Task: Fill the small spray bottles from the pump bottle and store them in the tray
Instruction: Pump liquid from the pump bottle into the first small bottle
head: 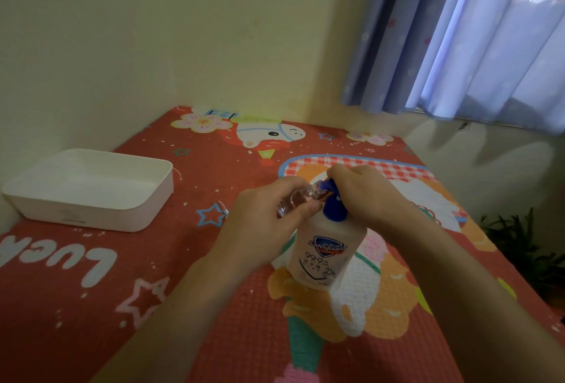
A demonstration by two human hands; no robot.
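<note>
Clear glass is what's worrying me here: the small spray bottle (pixel 295 199) is getting held tilted in the left hand (pixel 269 217), fingers curled round its body, with its open neck pushed right up against the blue pump head (pixel 328 199) of the pump bottle (pixel 327 248). The right hand (pixel 363 193) is sitting on top of that pump, fingers bent over it, looking ready to press.

Risk as I'm seeing it: the neck is tiny and the nozzle is mostly hidden under the fingers, so I can't tell if they're actually lined up. If they aren't, soap is going down the outside onto the red play mat (pixel 153 291), and a slippery bottle is begging to be dropped. Pressing off-centre could also tip the pump bottle. The white tray (pixel 91 214) is waiting well off to the left, nothing visible in it.
</note>
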